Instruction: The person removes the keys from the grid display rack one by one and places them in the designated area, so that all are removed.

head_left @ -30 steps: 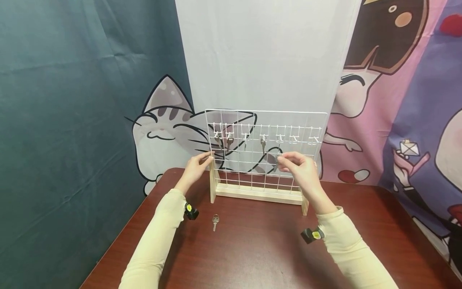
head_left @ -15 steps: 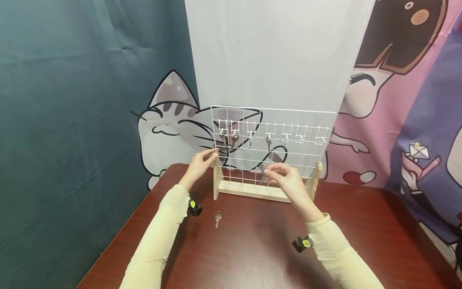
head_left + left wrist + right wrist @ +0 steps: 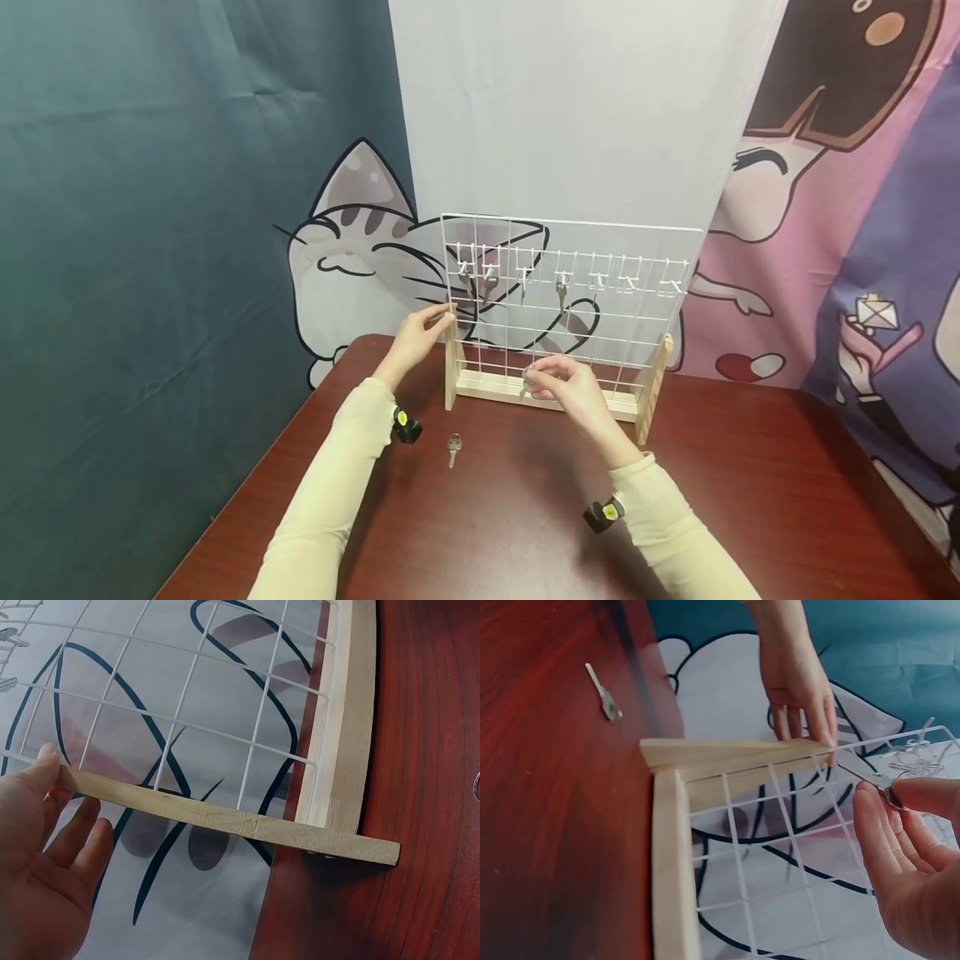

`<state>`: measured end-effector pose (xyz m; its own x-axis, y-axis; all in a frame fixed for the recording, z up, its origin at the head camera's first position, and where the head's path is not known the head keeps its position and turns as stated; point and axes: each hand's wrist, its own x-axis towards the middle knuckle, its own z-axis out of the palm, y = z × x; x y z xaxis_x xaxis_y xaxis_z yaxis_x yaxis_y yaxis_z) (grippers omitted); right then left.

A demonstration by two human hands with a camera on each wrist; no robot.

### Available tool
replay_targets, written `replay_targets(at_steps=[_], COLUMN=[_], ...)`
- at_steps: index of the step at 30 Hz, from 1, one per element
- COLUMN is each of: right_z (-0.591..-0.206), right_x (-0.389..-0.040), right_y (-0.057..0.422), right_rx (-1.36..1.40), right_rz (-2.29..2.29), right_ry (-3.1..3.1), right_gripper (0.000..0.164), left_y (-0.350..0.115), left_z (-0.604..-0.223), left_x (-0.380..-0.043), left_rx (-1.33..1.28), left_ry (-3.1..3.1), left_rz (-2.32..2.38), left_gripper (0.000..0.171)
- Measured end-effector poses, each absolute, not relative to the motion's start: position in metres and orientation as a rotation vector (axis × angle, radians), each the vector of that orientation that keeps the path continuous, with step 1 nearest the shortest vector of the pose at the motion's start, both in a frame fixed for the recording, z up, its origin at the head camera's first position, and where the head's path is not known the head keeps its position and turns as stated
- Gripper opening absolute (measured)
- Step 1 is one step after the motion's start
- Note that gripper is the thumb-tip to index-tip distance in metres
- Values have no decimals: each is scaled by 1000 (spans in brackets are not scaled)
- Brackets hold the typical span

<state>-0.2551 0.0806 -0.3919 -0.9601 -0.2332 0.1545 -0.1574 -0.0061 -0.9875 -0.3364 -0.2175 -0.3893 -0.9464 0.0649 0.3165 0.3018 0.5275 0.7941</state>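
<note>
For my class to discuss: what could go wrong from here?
1. The right hand pinches a small key, which might slip from that grip and drop.
2. The left hand holds the side of the wire rack; a push there could shake the hanging keys loose.
3. Another key lies loose on the table, where the left sleeve might brush it.

The rack (image 3: 654,392) stands on the table (image 3: 525,533), just behind the right hand (image 3: 572,392). The left hand (image 3: 415,340) is at the top of the left post (image 3: 232,821). The held key (image 3: 524,386) is between the right hand's fingers. The loose key (image 3: 454,451) lies on the table, nearer than the left hand and slightly to its right. The hanging keys (image 3: 562,292) are on the rack, higher than both hands.
</note>
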Motion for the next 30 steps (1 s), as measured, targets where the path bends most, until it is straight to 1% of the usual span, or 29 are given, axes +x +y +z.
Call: replay_targets(at_steps=[4,14,22,30], right_z=[-403,-428,-446,-467], right_x=[-256,-258,-262,-264], right_y=[74,55,43,33], right_rx=[-414,-367,-415,-409], right_rz=[-2117,-1980,-1900,-1796], right_ry=[2219,2326,2320,2263], right_gripper=[16,16,14,11], left_y=[-218,-219,-221,-220], left_z=[-388,-388,-389,-388], left_x=[-337,-337,-339,-338], left_rx=[-310,-317,-324,-320], left_ry=[-2531,-2530,-2531,-2530], left_rz=[-1374,-1358,-1366,-1369], left_gripper=[48,45,49,47])
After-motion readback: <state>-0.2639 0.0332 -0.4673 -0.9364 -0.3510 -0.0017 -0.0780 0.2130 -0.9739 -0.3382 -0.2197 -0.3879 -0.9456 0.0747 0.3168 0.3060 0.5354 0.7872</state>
